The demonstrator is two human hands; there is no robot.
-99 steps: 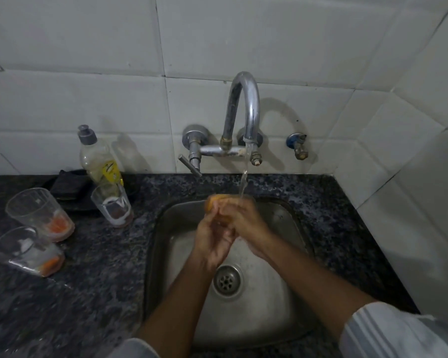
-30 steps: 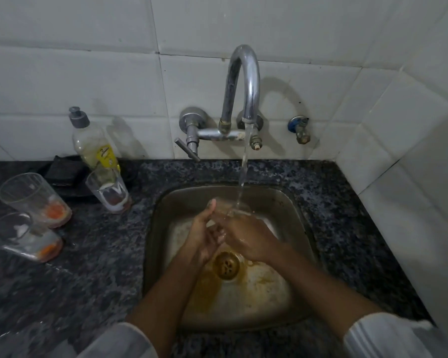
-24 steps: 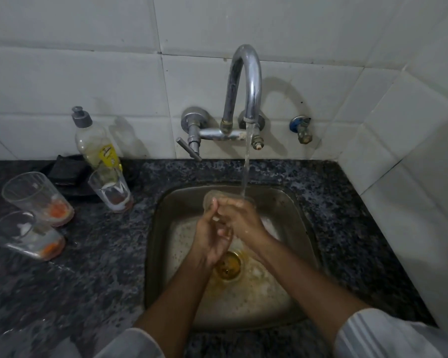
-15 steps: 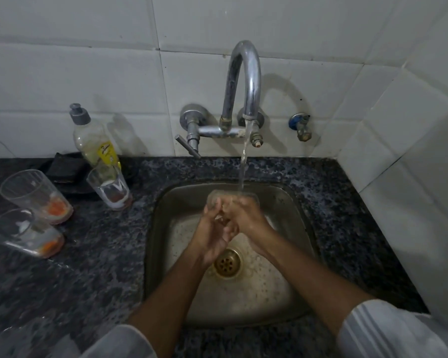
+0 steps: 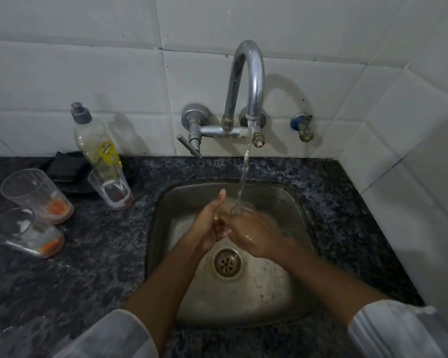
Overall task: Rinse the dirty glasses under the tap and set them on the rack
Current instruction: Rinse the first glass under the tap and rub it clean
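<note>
right under the running tap (image 5: 245,81), the left hand (image 5: 209,226) and right hand (image 5: 254,233) both grip a clear glass (image 5: 239,205) over the steel sink (image 5: 282,301); three dirty glasses (image 5: 38,195) stand on the dark counter (image 5: 70,280), left of the sink

You can read nothing here; the yellow label (image 5: 106,152) on the soap bottle (image 5: 93,140), left of frame, is too blurred.

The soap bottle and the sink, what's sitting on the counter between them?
In the head view, one glass with brownish dregs stands between the soap bottle and the sink, just in front of the bottle; beyond it, bare dark counter.
</note>
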